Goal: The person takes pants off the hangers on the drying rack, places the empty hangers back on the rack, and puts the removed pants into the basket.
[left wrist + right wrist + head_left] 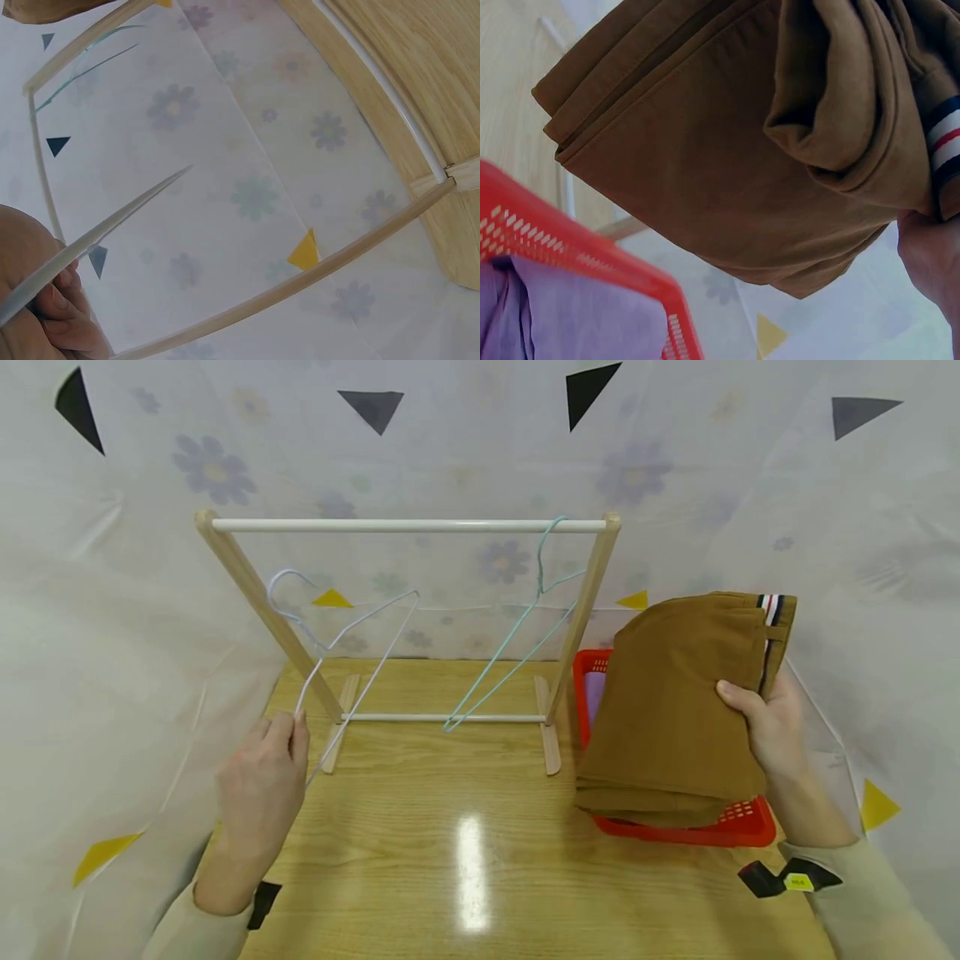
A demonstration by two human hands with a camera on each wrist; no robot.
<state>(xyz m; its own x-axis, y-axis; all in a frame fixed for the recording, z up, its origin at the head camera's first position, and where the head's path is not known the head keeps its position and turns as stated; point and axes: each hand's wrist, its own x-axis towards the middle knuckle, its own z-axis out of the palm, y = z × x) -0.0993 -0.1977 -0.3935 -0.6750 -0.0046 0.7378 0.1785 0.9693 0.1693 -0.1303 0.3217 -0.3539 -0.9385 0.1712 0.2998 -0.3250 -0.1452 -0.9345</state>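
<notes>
A pale lilac clothes hanger (390, 647) is gripped at one side by my left hand (262, 777), its hook pointing up and away. In the left wrist view, part of the hanger (112, 221) crosses close to the camera, over the curled fingers. My right hand (772, 727) holds folded brown trousers (675, 710) by the edge near the waistband, thumb on top. A navy, white and red striped band shows at the waist. The right wrist view shows the trousers' (705, 150) folded layers hanging above the red basket (577, 232).
A wooden rack (577, 627) with a white top rail (405, 525) stands at the back of the table (375, 860). One mint-green hanger (498, 652) hangs at its right end. The red basket (697, 835) sits at right, with lilac cloth (592, 307) inside.
</notes>
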